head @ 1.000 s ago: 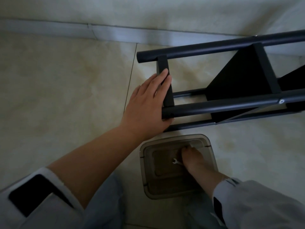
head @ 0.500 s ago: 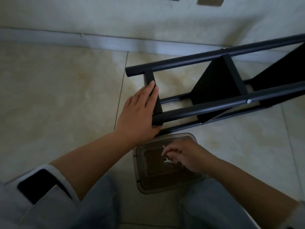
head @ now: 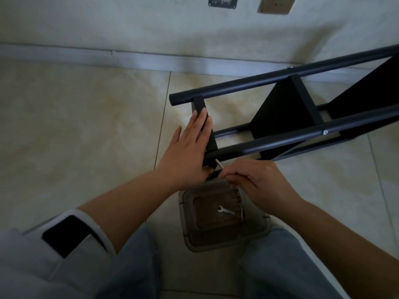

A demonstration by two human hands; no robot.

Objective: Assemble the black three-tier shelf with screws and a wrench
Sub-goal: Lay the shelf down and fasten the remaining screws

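Observation:
The black shelf frame (head: 280, 117) lies on its side on the tiled floor, its round posts running from centre to upper right. My left hand (head: 187, 149) rests flat with straight fingers on the short end crossbar (head: 210, 139). My right hand (head: 257, 182) pinches a thin silver screw (head: 218, 163) whose tip points at the near post's end, just beside my left hand. A small silver wrench (head: 225, 210) lies in a clear plastic tray (head: 187, 238) on the floor between my knees, with a few screws (head: 241, 209) at its right side.
A wall with a skirting board (head: 86, 57) runs behind the shelf, with two outlet plates (head: 276, 4) above. One fitted screw head (head: 325, 132) shows on the near post. My knees in jeans flank the tray.
My right hand has lifted out of the tray with a screw and come up to the near post end. The wrench stays in the tray. My left hand keeps pressing the crossbar.

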